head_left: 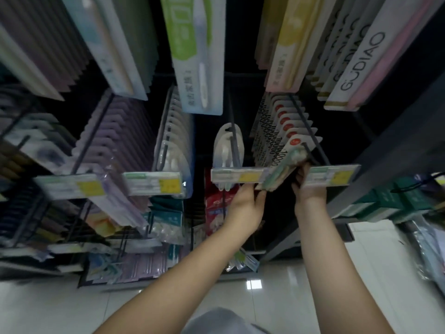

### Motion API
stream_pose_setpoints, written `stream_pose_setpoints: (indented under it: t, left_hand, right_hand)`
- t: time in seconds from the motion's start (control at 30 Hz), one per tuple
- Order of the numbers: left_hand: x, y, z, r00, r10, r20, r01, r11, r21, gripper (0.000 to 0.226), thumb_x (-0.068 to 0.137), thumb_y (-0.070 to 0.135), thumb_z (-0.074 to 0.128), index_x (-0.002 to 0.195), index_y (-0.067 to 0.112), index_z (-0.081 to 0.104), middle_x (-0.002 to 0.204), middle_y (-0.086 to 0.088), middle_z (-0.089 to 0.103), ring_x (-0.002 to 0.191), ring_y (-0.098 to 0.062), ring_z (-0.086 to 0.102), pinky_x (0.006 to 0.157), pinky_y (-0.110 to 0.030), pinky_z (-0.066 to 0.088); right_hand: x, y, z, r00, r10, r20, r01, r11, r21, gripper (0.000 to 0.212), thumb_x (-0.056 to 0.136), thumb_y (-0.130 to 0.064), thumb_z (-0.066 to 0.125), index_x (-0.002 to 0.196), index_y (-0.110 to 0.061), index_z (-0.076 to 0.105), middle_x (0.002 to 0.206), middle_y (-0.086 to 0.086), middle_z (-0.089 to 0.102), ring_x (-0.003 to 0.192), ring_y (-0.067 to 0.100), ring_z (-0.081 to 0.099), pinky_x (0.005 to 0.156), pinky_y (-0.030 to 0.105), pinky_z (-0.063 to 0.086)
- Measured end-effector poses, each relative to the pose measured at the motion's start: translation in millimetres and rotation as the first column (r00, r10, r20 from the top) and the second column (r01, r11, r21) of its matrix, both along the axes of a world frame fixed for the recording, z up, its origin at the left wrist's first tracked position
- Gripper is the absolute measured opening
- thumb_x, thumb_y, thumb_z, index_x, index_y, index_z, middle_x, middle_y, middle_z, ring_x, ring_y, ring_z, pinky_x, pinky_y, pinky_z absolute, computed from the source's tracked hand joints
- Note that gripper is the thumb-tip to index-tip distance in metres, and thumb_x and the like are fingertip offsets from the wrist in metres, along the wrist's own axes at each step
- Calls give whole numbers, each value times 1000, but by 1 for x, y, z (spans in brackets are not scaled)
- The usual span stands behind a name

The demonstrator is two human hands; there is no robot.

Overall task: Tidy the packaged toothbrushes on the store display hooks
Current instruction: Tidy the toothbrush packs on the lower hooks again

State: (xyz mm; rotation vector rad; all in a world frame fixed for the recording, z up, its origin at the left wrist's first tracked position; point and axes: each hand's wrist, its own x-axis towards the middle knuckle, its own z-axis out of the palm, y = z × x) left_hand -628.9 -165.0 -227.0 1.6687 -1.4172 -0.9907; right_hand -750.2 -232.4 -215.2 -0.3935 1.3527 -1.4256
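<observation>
- Right hand [307, 183] pinches the front toothbrush pack [280, 165] at its right edge; left hand [248, 203] grips its lower left, likely steadying it.
- Pack sits at the hook [310, 141] tip, heading its row [277, 121].
- Price tag [331, 175] beside the right hand.

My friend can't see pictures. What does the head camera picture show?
Two bare hands, left hand and right hand, hold the front toothbrush pack on a store hook. Rows of packs hang on hooks around it, with price tags in front.
</observation>
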Motion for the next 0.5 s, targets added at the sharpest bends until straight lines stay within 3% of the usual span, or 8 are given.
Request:
stream_pose_setpoints:
  t: [0.1, 0.17, 0.23, 0.27, 0.33, 0.4, 0.5]
  left_hand:
    - [25, 24, -12, 999, 47, -22, -47, 999, -14, 40, 98, 26, 42, 137, 15, 42, 132, -3, 53, 122, -16, 48, 98, -21, 35]
    - [42, 35, -22, 993, 114, -12, -114, 993, -14, 36, 98, 25, 43, 133, 16, 46, 126, -2, 57, 116, -16, 53, 96, -25, 40]
    - [58, 39, -24, 983, 181, 0, -181, 982, -55, 32, 97, 25, 43, 127, 16, 49, 118, -1, 60, 109, -15, 56, 90, -25, 43]
    - [64, 40, -23, 975, 222, -3, -221, 972, -78, 30, 97, 24, 44, 125, 16, 51, 116, -1, 61, 105, -14, 57, 87, -24, 43]
    - [76, 39, -18, 962, 271, -12, -271, 957, -105, 29, 97, 23, 44, 124, 16, 51, 115, 0, 60, 102, -11, 57, 86, -24, 43]
    - [84, 31, -11, 958, 286, -4, -284, 952, -117, 31, 97, 25, 44, 128, 18, 49, 120, 0, 59, 107, -13, 56, 92, -29, 45]
    - [87, 16, 4, 964, 268, -2, -266, 956, -128, 40, 97, 27, 44, 136, 24, 42, 134, 0, 52, 120, -17, 50, 102, -33, 41]
  right_hand:
    - [12, 20, -8, 988, -33, -154, 30, 999, -26, 35, 96, -27, 46, 130, -20, 49, 119, -1, 58, 108, 17, 56, 97, 32, 43]
    - [24, 37, -18, 949, -46, -313, 33, 998, -47, 25, 91, -23, 51, 114, -15, 57, 113, 6, 63, 103, 23, 60, 94, 37, 47]
    - [41, 48, -22, 898, 49, -437, -82, 995, -56, 9, 90, -15, 51, 94, -17, 58, 97, 7, 64, 91, 24, 61, 86, 41, 49]
    - [50, 51, -23, 874, 105, -475, -147, 988, -52, 10, 90, -13, 50, 88, -19, 58, 92, 5, 64, 88, 23, 61, 86, 43, 50]
    - [67, 53, -16, 854, 180, -489, -243, 967, -70, 18, 90, -12, 52, 83, -27, 58, 91, 1, 64, 90, 22, 62, 89, 45, 52]
    - [81, 50, -2, 831, 227, -508, -315, 945, -92, 23, 92, -11, 52, 84, -33, 55, 92, -3, 63, 96, 20, 61, 87, 37, 50]
    - [96, 34, 30, 897, 254, -363, -326, 933, -153, 21, 98, -5, 38, 94, -18, 55, 83, -2, 55, 79, 15, 57, 69, 22, 48]
